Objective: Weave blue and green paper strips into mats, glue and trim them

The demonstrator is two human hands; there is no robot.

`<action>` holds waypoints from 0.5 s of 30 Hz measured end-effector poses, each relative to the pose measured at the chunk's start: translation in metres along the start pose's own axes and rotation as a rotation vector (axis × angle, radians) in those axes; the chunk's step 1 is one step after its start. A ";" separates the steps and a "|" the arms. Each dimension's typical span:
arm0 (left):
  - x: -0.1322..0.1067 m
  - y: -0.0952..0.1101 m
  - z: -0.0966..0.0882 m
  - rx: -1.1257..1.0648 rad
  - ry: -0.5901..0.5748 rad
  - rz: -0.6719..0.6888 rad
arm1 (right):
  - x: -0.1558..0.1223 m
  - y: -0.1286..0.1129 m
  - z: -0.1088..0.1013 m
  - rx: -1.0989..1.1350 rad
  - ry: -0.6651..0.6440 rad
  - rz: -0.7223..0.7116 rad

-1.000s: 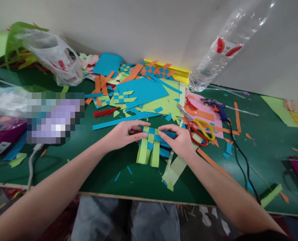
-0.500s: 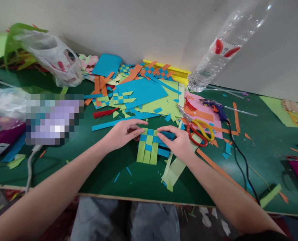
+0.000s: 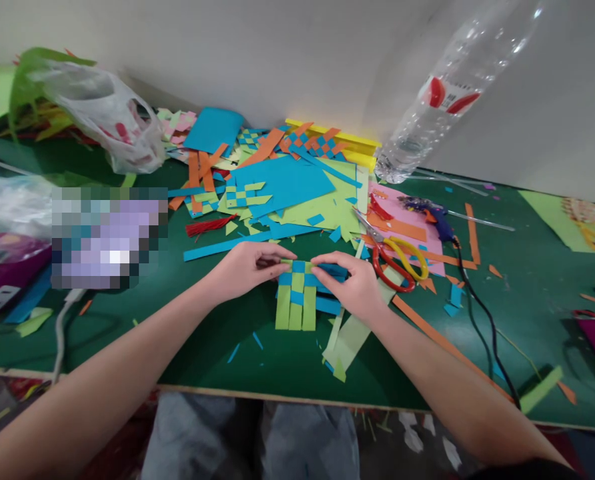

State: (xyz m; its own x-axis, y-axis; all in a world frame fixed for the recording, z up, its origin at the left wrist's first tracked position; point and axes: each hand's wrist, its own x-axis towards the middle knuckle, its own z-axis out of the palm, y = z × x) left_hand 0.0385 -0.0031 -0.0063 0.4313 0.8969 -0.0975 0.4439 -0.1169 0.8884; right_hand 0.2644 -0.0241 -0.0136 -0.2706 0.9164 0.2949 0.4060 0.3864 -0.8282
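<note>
A small woven paper piece (image 3: 296, 297) of green and blue strips is held up just over the green table (image 3: 202, 353). My left hand (image 3: 250, 270) pinches its upper left corner between thumb and fingers. At the upper right corner, my right hand (image 3: 350, 280) pinches it the same way. Three green strip ends hang down at the front, and blue strip ends stick out to the right, partly behind my right hand. Under and beside my right wrist lies a pale green paper strip (image 3: 355, 337). Scissors (image 3: 397, 260) with red and yellow handles lie just beyond that hand.
Blue paper sheets (image 3: 287, 183), green sheets and woven scraps pile up at the back. A glue gun (image 3: 430, 217) with a black cord lies to the right. A plastic bottle (image 3: 447, 100) stands behind, a plastic bag (image 3: 112, 120) at back left. A phone (image 3: 107, 243) sits left.
My left hand has closed its fingers onto the woven piece's upper left corner. The piece has shifted slightly toward me and sits a little straighter. My right hand keeps its pinch.
</note>
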 end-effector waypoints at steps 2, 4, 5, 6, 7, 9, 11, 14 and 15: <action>0.000 0.000 0.000 -0.004 -0.003 0.000 | 0.000 0.000 0.000 0.001 0.001 0.004; 0.000 0.000 0.000 -0.004 -0.003 0.000 | 0.000 0.001 0.000 0.001 0.002 0.007; 0.000 -0.001 0.000 -0.004 -0.003 0.003 | 0.000 0.001 0.000 0.000 0.000 0.008; 0.000 -0.001 0.000 -0.003 -0.003 0.008 | 0.000 0.001 0.001 0.000 0.000 0.007; 0.000 -0.002 -0.001 -0.001 -0.004 0.013 | 0.000 0.002 0.001 0.000 -0.001 0.006; 0.000 -0.002 -0.001 0.004 -0.007 0.018 | 0.000 0.002 0.001 -0.003 -0.003 0.002; 0.000 -0.001 0.000 0.011 -0.005 0.017 | 0.000 0.002 0.001 -0.006 -0.005 -0.004; 0.000 0.000 0.001 0.020 0.004 0.024 | 0.001 0.002 0.001 -0.007 -0.009 -0.009; 0.000 0.000 0.000 0.026 0.003 0.035 | 0.001 0.002 0.001 -0.007 -0.009 -0.008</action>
State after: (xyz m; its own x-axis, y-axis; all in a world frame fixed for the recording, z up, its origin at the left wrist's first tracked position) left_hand 0.0385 -0.0035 -0.0067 0.4449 0.8932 -0.0657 0.4490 -0.1590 0.8793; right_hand 0.2643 -0.0228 -0.0150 -0.2817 0.9123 0.2973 0.4097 0.3946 -0.8225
